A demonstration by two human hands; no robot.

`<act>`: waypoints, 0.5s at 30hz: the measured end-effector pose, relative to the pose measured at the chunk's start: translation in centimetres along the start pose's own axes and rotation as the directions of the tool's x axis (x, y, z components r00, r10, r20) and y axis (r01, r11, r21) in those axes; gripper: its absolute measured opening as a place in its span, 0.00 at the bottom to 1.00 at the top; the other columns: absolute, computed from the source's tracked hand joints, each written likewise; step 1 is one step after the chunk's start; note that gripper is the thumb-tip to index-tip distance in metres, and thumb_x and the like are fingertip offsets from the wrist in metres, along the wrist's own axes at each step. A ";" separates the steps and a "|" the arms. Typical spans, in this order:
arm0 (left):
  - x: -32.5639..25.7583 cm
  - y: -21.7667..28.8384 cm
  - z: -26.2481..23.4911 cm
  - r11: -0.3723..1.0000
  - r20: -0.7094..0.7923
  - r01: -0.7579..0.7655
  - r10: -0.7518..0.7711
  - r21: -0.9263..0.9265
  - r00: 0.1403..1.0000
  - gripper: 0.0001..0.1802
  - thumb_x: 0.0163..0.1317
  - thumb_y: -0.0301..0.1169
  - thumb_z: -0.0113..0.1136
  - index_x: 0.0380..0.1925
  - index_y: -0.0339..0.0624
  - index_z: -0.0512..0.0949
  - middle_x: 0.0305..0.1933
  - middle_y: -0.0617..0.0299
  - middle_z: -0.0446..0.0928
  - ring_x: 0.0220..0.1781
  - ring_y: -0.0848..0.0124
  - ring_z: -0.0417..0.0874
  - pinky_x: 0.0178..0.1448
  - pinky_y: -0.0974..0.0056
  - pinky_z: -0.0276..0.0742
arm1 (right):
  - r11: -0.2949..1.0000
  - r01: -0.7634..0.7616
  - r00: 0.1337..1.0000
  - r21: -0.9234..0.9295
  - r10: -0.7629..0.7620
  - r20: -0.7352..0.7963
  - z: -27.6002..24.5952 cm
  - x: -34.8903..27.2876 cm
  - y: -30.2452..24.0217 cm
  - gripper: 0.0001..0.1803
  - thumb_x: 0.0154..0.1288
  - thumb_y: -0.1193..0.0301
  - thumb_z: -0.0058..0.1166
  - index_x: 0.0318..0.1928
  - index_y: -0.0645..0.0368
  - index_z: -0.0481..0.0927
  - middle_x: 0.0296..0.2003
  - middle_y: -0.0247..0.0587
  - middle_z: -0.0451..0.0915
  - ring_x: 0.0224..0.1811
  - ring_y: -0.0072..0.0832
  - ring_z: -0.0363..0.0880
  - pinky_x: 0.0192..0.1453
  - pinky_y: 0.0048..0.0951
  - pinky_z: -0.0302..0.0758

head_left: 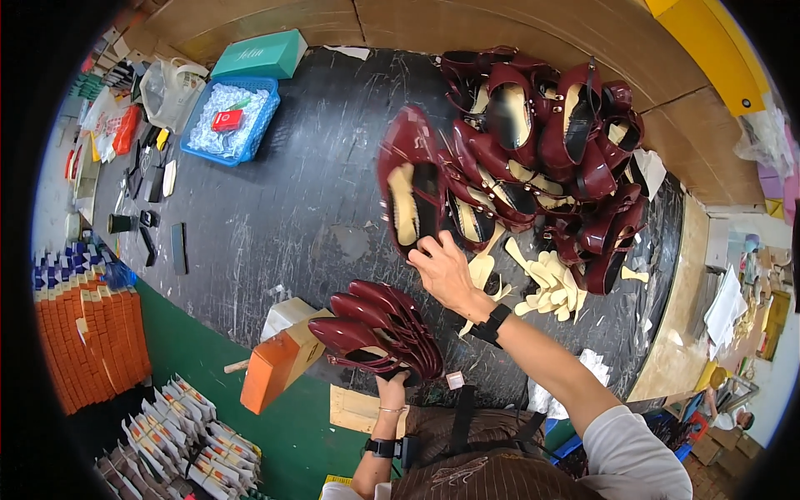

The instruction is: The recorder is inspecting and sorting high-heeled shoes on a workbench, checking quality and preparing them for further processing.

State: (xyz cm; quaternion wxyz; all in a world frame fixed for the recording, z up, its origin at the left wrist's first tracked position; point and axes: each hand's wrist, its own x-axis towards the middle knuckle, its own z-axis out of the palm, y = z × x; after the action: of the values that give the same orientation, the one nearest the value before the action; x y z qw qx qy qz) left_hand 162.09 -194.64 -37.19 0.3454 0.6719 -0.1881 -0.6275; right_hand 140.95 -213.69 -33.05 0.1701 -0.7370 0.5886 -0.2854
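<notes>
My right hand (446,271) pinches the heel end of a glossy burgundy strap shoe (407,137), whose toe points away from me. This shoe is slightly blurred, and a pale insole shows inside it. Close to my body, my left hand (392,385) holds a nested bunch of several burgundy shoes (371,312) from below, with their toes to the left. The shoes hide most of its fingers. Beyond my right hand lies a large heap of similar burgundy shoes (592,179). Loose cream insoles (554,285) are scattered on the black tabletop (308,183) near my right wrist.
A blue basket (271,117) of clear small packets and a teal box (258,54) stand at the far left. Dark tools (178,248) lie on the left side. An orange box (271,375) is at the near edge. Stacked orange cartons (92,342) stand beyond the table's left.
</notes>
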 end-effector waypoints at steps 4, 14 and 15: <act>1.1 2.0 -1.2 0.995 -0.033 -0.065 0.068 0.078 0.997 0.27 0.44 0.13 0.53 0.50 0.32 0.69 0.49 0.59 0.73 0.51 0.68 0.73 0.57 0.66 0.67 | 0.984 -0.064 0.987 -0.166 0.087 0.136 1.7 -2.8 1.8 0.09 0.57 0.69 0.56 0.39 0.53 0.75 0.36 0.42 0.69 0.42 0.40 0.67 0.44 0.37 0.70; 4.5 3.0 -2.3 0.940 0.093 -0.096 0.069 0.327 0.993 0.29 0.42 0.17 0.53 0.51 0.31 0.69 0.50 0.56 0.73 0.52 0.63 0.74 0.59 0.66 0.67 | 0.965 -0.262 0.923 -0.024 0.258 0.285 1.5 -5.3 0.2 0.21 0.45 0.81 0.54 0.44 0.57 0.72 0.41 0.46 0.69 0.40 0.46 0.74 0.39 0.43 0.76; 4.4 2.8 -2.2 0.945 0.077 -0.083 0.062 0.315 0.995 0.29 0.42 0.17 0.53 0.51 0.31 0.69 0.50 0.56 0.73 0.52 0.63 0.74 0.59 0.66 0.67 | 0.967 -0.254 0.926 0.007 0.241 0.290 0.8 -7.0 -0.4 0.21 0.43 0.81 0.54 0.44 0.57 0.72 0.40 0.46 0.69 0.39 0.46 0.74 0.39 0.43 0.77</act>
State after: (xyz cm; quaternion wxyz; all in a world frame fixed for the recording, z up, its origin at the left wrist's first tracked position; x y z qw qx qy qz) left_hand 165.33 -199.15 -38.43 0.2491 0.6904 -0.3227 -0.5976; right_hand 140.76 -206.91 -35.01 0.3047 -0.6863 0.6395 -0.1650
